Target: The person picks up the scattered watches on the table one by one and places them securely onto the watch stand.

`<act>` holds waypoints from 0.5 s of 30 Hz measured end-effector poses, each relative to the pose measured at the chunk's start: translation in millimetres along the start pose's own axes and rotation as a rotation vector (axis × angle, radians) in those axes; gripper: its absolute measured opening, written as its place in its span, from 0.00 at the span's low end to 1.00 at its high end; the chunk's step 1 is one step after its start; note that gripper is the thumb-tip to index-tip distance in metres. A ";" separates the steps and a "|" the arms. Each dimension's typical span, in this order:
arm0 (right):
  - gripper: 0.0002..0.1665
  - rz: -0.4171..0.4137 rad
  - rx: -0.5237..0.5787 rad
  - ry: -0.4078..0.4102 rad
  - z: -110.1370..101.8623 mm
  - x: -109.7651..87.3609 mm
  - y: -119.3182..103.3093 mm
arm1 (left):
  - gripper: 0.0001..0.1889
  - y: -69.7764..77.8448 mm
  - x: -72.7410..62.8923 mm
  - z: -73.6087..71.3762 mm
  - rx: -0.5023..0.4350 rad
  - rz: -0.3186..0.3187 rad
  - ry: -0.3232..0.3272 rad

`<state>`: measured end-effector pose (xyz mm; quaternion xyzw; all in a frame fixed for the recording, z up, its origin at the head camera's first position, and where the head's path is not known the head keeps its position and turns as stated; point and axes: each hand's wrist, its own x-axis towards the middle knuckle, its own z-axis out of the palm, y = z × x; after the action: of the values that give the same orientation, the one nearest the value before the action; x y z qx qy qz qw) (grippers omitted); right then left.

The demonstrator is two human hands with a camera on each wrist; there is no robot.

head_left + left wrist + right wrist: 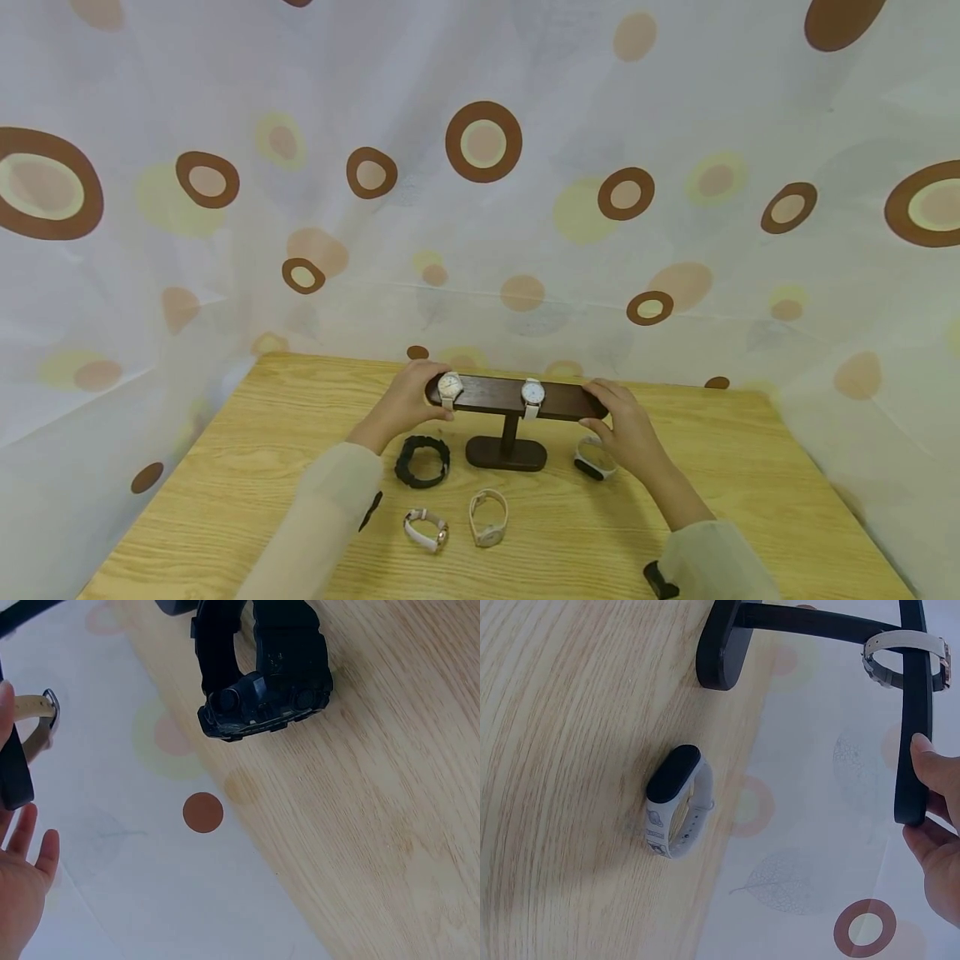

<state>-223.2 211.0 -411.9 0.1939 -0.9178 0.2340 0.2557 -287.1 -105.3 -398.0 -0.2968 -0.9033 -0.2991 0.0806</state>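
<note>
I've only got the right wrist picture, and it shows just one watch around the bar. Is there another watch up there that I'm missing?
Observer: Yes, the head view shows a second watch, a pale one, near the left end of the bar.
Operator: Ooh! And what's the left hand doing? I don't see it anywhere!
Observer: It grips the bar at its left end, right beside that pale watch.
</note>
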 end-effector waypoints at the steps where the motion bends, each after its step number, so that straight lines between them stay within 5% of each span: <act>1: 0.30 0.004 0.001 -0.004 -0.1 0.1 0.0 | 0.33 0.4 0.0 0.2 0.006 0.001 0.007; 15: 0.29 0.024 0.023 -0.056 -1.8 2.8 3.0 | 0.35 6.9 0.2 -0.1 0.086 -0.022 0.013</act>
<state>-226.2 213.6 -410.0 0.1921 -0.9241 0.2421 0.2246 -283.3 -100.8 -394.5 -0.2810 -0.9180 -0.2629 0.0959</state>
